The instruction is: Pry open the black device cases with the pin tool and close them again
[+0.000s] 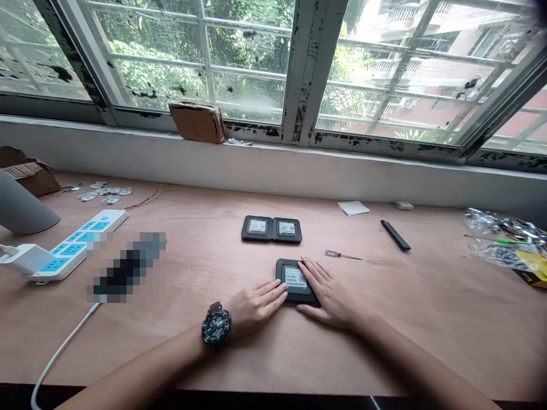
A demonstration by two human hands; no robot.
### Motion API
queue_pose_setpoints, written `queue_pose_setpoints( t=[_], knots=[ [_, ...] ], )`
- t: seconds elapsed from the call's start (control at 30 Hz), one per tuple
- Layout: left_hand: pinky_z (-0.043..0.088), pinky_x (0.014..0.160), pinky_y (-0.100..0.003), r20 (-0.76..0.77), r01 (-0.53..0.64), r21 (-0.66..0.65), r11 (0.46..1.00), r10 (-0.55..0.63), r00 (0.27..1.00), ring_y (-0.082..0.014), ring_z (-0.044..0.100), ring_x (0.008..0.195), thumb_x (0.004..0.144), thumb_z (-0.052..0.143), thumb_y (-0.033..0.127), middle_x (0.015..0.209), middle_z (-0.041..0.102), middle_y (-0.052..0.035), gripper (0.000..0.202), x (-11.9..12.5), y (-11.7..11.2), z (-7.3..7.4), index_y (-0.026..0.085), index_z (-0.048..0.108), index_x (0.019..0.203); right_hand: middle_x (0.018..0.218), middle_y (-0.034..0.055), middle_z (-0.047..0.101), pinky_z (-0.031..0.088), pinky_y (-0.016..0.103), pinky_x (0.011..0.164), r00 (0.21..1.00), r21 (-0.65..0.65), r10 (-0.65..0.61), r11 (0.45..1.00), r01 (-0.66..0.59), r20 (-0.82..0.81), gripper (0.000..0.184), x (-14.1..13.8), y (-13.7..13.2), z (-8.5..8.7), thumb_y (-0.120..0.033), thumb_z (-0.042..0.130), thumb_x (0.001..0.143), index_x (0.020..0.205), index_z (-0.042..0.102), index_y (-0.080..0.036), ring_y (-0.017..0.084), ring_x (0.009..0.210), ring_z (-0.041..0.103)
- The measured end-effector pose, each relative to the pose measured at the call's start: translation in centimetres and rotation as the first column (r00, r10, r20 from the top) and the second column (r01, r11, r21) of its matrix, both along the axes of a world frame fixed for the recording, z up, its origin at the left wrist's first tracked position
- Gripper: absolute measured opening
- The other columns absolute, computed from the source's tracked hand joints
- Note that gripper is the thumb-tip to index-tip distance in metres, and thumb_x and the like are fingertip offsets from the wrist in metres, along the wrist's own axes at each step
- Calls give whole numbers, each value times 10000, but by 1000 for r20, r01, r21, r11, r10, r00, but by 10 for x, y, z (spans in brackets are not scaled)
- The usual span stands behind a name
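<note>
A black square case with a white printed label lies flat on the table in front of me. My left hand touches its left edge, fingers stretched out close together, a watch on the wrist. Over the right edge lies my right hand, its fingers extended and its thumb apart near the lower corner. Part of the case is hidden beneath these fingers. Just behind, two similar black labelled cases sit side by side. A small screwdriver with a clear reddish handle rests to the right.
On the wooden table, a white power strip and cable stand left, beside a pixelated dark object. A black bar, white paper and plastic bags lie right. A cardboard box sits on the windowsill.
</note>
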State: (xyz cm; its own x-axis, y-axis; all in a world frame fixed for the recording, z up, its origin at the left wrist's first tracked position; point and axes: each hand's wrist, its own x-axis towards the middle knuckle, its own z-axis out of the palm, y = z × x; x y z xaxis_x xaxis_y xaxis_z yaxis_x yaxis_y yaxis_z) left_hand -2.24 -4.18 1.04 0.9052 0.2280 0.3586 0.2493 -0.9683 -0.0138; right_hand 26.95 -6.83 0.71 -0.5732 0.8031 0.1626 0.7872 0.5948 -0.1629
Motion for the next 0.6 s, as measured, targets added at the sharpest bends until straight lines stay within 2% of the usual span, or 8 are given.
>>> queue_pose_setpoints(
  t=[0.17, 0.33, 0.47, 0.6],
  knots=[
    [436, 1199, -411, 16, -30, -179, 983, 34, 999, -283, 513, 1386, 1032, 376, 69, 1487, 541, -102, 482, 1, -4, 8, 188, 527, 1474, 1692, 187, 120, 269, 559, 1242, 1000, -24, 2, 1000, -2, 5, 974, 1, 0, -1, -632, 521, 957, 1642, 34, -141, 345, 1561, 142],
    [425, 1204, -433, 58, -16, -318, 948, 37, 998, -284, 502, 1389, 1009, 382, 65, 1511, 489, -51, 577, 1, -4, 12, 263, 441, 1547, 1694, 178, 114, 299, 558, 1231, 1000, -51, -10, 999, 9, -16, 967, 2, 0, -3, -629, 531, 956, 1645, 35, -166, 354, 1555, 166],
    [439, 1190, -465, 42, -24, -326, 945, 40, 998, -291, 518, 1375, 1003, 387, 69, 1498, 506, -45, 597, 1, -2, 11, 292, 421, 1556, 1692, 182, 120, 313, 557, 1224, 1000, -62, -22, 998, 21, -20, 970, 3, 0, -6, -635, 531, 954, 1645, 37, -168, 360, 1550, 183],
    [436, 1197, -451, -20, -54, -243, 969, 51, 999, -269, 501, 1395, 1005, 404, 67, 1506, 515, -44, 587, 1, -1, 3, 304, 431, 1541, 1698, 162, 112, 314, 559, 1223, 998, -67, -27, 997, 24, -49, 965, 1, -1, -7, -626, 537, 953, 1646, 28, -186, 359, 1551, 182]
  ],
)
